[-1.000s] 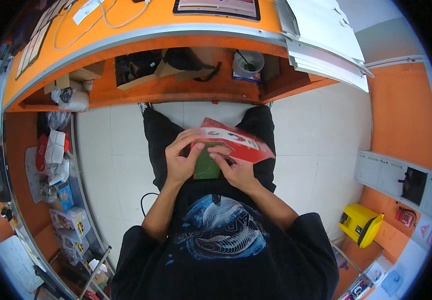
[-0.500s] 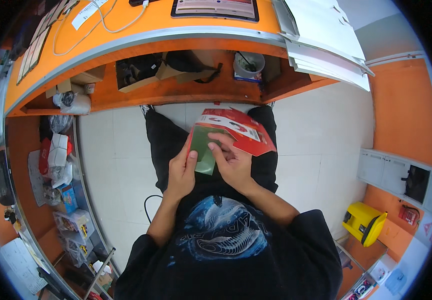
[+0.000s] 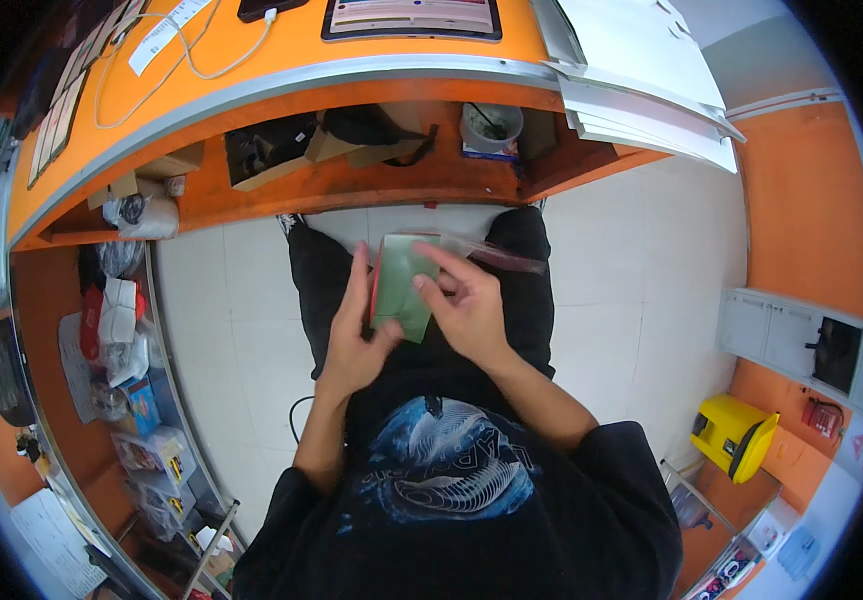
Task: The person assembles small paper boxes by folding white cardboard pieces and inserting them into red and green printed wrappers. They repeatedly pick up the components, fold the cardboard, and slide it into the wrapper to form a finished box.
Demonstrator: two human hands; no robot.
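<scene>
Head: green panel (image 3: pixel 399 285), long axis forward

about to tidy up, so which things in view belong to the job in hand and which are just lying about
In the job:
green-faced piece, between left hand and right hand
blurred reddish flap beside it

Apparently just lying about:
tablet
white cable
white sheets
round tub under the desk
yellow container
</scene>
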